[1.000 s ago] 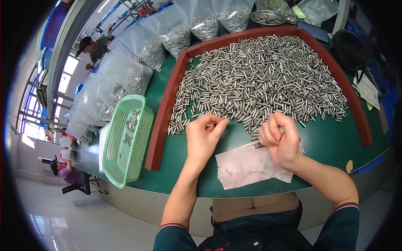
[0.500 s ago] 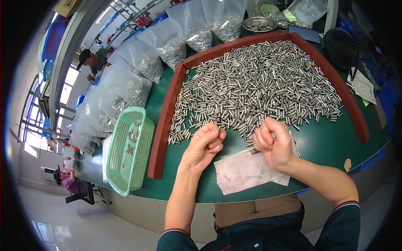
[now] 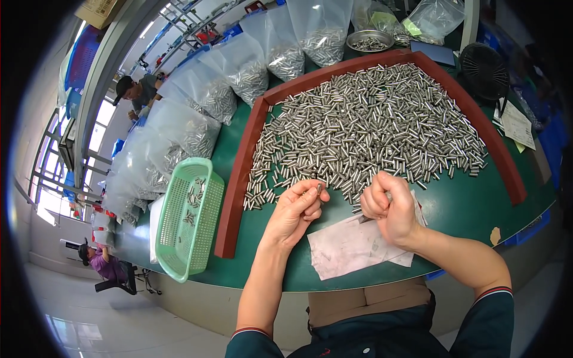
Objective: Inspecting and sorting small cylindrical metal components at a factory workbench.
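Observation:
A large heap of small shiny metal cylinders (image 3: 370, 131) lies on the green table (image 3: 465, 203) inside a curved red-brown rim (image 3: 239, 179). My left hand (image 3: 296, 210) pinches one metal cylinder (image 3: 319, 189) between thumb and fingertips at the heap's near edge. My right hand (image 3: 388, 209) is closed in a fist around a thin metal tool whose tip (image 3: 365, 219) pokes out below it. Under my right hand lies a crumpled white paper sheet (image 3: 352, 250).
A light green plastic basket (image 3: 188, 221) with a few cylinders sits left of the rim. Clear bags of cylinders (image 3: 203, 101) line the far left edge. A metal bowl (image 3: 369, 40) and a small black fan (image 3: 484, 62) stand at the back. Other people sit at far left.
My left hand has drawn back from the heap and closed on a single cylinder. My right hand stays in a fist by the paper. The view has shifted slightly.

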Tool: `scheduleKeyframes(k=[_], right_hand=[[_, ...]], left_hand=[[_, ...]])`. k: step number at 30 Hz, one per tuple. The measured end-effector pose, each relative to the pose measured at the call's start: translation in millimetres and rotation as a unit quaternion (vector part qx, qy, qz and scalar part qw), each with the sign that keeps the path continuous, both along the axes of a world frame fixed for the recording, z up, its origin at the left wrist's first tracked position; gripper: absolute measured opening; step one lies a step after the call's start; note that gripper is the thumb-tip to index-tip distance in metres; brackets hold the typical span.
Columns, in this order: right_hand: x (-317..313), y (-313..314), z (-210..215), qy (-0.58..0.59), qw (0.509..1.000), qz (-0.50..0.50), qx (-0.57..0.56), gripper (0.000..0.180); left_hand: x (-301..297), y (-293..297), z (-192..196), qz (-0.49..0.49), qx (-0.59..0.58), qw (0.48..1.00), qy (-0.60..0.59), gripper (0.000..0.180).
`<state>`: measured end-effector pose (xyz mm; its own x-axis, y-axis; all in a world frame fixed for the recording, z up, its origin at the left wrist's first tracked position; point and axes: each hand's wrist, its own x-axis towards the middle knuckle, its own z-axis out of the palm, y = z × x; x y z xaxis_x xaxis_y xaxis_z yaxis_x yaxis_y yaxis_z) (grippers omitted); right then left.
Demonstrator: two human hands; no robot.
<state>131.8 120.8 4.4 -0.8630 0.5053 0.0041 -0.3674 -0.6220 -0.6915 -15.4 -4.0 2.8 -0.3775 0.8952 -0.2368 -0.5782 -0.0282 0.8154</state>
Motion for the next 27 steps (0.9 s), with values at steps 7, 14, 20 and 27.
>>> scheduleKeyframes(k=[7,14,20,27], right_hand=[[0.1,1.8,-4.1,0.006,1.000,0.001,-0.002,0.037],[0.0,2.5,-0.5,0.009,1.000,-0.006,0.018,0.039],[3.8,1.3,-1.5,0.006,0.999,-0.016,0.029,0.040],[4.5,0.8,-2.4,0.004,1.000,-0.007,0.018,0.039]], left_hand=[[16.1,-0.1,8.9,-0.067,-0.076,0.984,0.150,0.012],[53.4,4.9,12.7,-0.115,-0.170,0.780,0.591,0.010],[55.9,6.9,9.5,-0.099,-0.157,0.761,0.621,0.011],[54.4,5.2,7.2,-0.101,-0.159,0.765,0.616,0.012]])
